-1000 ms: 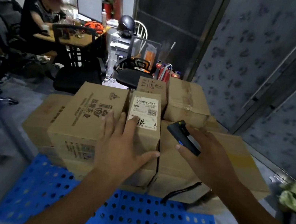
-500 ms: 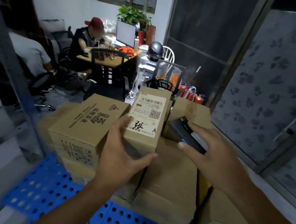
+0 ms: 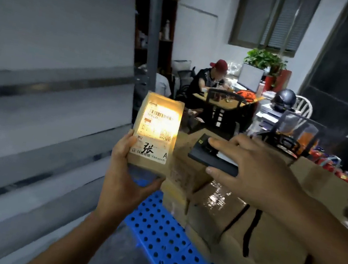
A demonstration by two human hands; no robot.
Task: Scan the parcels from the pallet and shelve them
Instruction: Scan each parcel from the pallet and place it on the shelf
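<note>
As left hand (image 3: 124, 183) fingers wrap only its bottom end, the small brown cardboard parcel (image 3: 157, 129), held up beside the blue plastic pallet (image 3: 163, 243), seems light, stiff. Right hand (image 3: 259, 174) fingers clasp black handheld scanner (image 3: 212, 158). Hold low, label clear.

White wall (image 3: 194, 33), shuttered window (image 3: 271, 17) (dim light); desk (image 3: 203, 97), monitor (image 3: 250, 77), potted plant (image 3: 263, 59).

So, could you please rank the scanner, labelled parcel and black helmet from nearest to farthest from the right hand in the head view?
1. scanner: held in the right hand.
2. labelled parcel: just left.
3. black helmet: far behind.
</note>
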